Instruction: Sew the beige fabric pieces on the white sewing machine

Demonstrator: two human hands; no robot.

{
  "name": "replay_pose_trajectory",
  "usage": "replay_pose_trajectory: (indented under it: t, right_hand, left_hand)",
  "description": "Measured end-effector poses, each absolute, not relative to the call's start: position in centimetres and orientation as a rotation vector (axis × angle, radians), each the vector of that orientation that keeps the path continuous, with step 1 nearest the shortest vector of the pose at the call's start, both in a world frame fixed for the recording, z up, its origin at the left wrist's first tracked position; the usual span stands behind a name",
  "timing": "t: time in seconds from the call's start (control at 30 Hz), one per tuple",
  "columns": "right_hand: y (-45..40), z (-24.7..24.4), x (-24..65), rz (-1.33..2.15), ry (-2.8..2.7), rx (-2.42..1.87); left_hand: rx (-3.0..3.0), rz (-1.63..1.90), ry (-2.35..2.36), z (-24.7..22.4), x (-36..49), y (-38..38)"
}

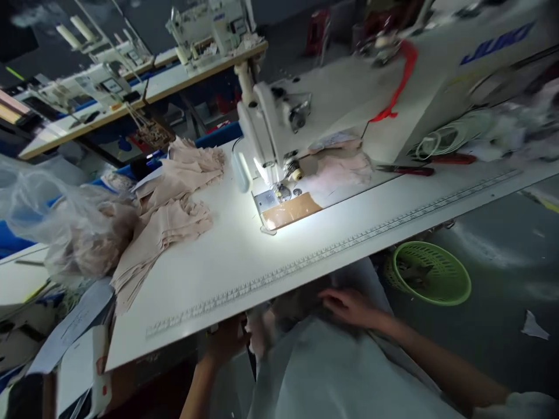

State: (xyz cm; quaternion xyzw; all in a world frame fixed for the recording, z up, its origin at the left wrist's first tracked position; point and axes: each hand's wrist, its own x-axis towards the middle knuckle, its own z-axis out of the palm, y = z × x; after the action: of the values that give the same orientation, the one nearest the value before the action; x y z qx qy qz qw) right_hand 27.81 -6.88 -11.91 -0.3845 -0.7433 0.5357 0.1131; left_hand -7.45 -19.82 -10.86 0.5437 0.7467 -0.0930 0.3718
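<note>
Beside the left hand [225,343] I see blurred, crumpled pale-pink cloth [257,333], below the front edge of the flat white sewing table [205,256]. Its fingers are shadowed — from here I can't tell whether they grip. The right hand [351,307], fingers loosely curled, sits before the table — hold unclear. Upon the table, the white sewing machine [441,87] reads blue "JUKI".

Blue "JUKI" lettering [498,43] stands on the sewing machine [345,87]; the ruler strip [305,260] in front has figures too blurred to read.
</note>
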Motion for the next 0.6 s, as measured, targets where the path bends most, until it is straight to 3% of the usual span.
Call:
replay_pose_trajectory:
  t: [0.07, 0.13, 0.23, 0.33, 0.43, 0.6]
  right_hand:
    - [-5.6, -7.2, 29.0, 1.702, -2.210, -0.890]
    - [-3.1, -2.8, 29.7, 1.571, -2.225, -0.777]
    - [3.0, 1.4, 30.0, 0.840, -2.201, -1.032]
    - [9.7, 2.4, 29.0, 0.306, -2.213, -1.380]
    - [13.8, 2.1, 27.7, 0.128, -2.303, -1.590]
    - [14.7, 1.1, 27.0, 0.073, -2.354, -1.579]
  left_hand:
    - [1.446, -0.218, 1.823, -8.3, -6.4, -19.5]
    - [1.518, -0.076, 1.654, -4.6, -4.8, -18.4]
    - [1.663, 0.179, 1.330, 1.6, -1.0, -14.6]
    - [1.883, 0.458, 1.095, 5.3, 3.4, -8.2]
    - [2.036, 0.755, 1.162, 4.8, 6.8, -0.8]
    - [2.072, 1.057, 1.449, 0.3, 9.5, 9.1]
